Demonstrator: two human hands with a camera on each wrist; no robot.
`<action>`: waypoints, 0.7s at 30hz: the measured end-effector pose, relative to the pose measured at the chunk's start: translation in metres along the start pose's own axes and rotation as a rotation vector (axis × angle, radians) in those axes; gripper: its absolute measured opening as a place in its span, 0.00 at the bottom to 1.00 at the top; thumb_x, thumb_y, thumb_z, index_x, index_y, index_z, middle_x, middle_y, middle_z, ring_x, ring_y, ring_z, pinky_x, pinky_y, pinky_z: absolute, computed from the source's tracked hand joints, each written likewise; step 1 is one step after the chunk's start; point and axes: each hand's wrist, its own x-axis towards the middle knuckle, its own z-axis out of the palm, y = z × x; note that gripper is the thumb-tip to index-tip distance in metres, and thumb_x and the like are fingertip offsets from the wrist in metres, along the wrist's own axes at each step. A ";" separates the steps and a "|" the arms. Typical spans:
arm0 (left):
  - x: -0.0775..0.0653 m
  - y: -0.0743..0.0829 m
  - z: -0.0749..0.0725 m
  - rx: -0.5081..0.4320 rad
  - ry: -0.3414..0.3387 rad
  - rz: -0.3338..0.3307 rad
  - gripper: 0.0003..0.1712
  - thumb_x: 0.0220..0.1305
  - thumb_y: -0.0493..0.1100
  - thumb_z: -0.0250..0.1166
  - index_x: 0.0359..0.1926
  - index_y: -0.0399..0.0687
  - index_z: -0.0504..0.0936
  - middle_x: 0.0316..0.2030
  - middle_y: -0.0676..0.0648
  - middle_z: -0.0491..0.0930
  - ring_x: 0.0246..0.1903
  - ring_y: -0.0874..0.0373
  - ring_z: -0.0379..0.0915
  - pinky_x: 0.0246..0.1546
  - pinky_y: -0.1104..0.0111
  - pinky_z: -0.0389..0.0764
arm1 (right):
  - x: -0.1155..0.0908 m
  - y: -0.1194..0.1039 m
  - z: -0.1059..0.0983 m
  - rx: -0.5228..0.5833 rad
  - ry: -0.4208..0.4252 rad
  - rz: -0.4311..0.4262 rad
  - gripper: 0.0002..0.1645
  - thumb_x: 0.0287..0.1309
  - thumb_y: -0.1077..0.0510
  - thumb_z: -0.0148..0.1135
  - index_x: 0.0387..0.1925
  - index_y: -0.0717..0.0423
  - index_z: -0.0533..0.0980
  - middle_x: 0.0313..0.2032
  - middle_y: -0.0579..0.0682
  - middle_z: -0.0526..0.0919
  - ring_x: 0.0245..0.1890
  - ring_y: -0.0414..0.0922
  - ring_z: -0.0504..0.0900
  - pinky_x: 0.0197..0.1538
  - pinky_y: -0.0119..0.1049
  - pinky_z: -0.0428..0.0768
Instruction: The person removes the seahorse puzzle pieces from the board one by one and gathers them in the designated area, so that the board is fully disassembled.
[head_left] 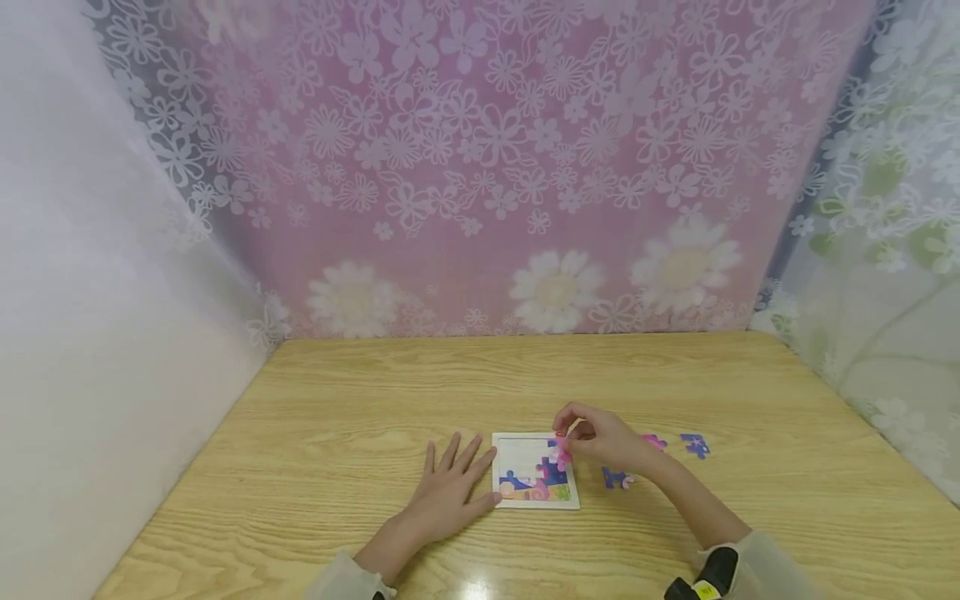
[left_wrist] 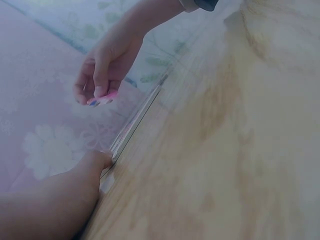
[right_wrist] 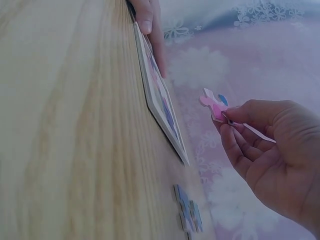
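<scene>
A square puzzle tray (head_left: pixel 536 505) with a white frame lies on the table, its bottom and right side partly filled with blue, pink and yellow pieces. My left hand (head_left: pixel 445 500) lies flat with fingers spread, fingertips and thumb touching the tray's left edge. Above the tray's upper right, my right hand (head_left: pixel 606 437) pinches a pink puzzle piece (right_wrist: pixel 215 106) between thumb and fingers. In the left wrist view that piece (left_wrist: pixel 103 99) hangs clear of the tray. The right hand hides part of the tray's upper right corner.
Loose pieces lie to the tray's right: a blue one (head_left: pixel 696 445), a pink one (head_left: pixel 654 441) partly behind the right wrist, and a blue and pink one (head_left: pixel 617 478). Flowered curtain (head_left: pixel 480 167) borders the wooden table (head_left: pixel 360 392) at the back.
</scene>
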 end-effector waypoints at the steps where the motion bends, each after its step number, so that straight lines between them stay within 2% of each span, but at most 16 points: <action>1: 0.000 0.000 0.000 -0.002 0.001 0.000 0.38 0.66 0.67 0.39 0.70 0.53 0.55 0.69 0.44 0.47 0.67 0.40 0.33 0.58 0.40 0.31 | -0.003 0.000 -0.002 -0.005 0.003 0.000 0.10 0.58 0.68 0.56 0.43 0.64 0.71 0.38 0.53 0.75 0.32 0.46 0.77 0.34 0.33 0.77; 8: -0.001 0.002 -0.003 -0.011 -0.001 -0.002 0.38 0.66 0.66 0.41 0.70 0.52 0.55 0.69 0.43 0.48 0.67 0.40 0.33 0.58 0.39 0.32 | -0.019 0.002 -0.016 -0.038 0.019 0.007 0.09 0.60 0.67 0.55 0.43 0.65 0.70 0.39 0.53 0.75 0.34 0.46 0.77 0.33 0.40 0.79; 14: -0.001 0.003 -0.003 -0.015 0.001 -0.003 0.37 0.66 0.65 0.41 0.70 0.52 0.56 0.69 0.43 0.48 0.67 0.39 0.33 0.58 0.39 0.32 | -0.031 0.001 -0.027 -0.066 0.039 0.017 0.11 0.61 0.63 0.57 0.44 0.64 0.71 0.39 0.53 0.75 0.35 0.46 0.78 0.35 0.42 0.79; 21: -0.001 0.002 -0.003 -0.015 -0.004 -0.001 0.37 0.66 0.65 0.41 0.70 0.52 0.55 0.69 0.43 0.47 0.67 0.40 0.33 0.58 0.39 0.32 | -0.044 0.003 -0.038 -0.069 0.056 -0.001 0.11 0.60 0.64 0.57 0.44 0.65 0.71 0.39 0.55 0.75 0.33 0.45 0.78 0.35 0.40 0.79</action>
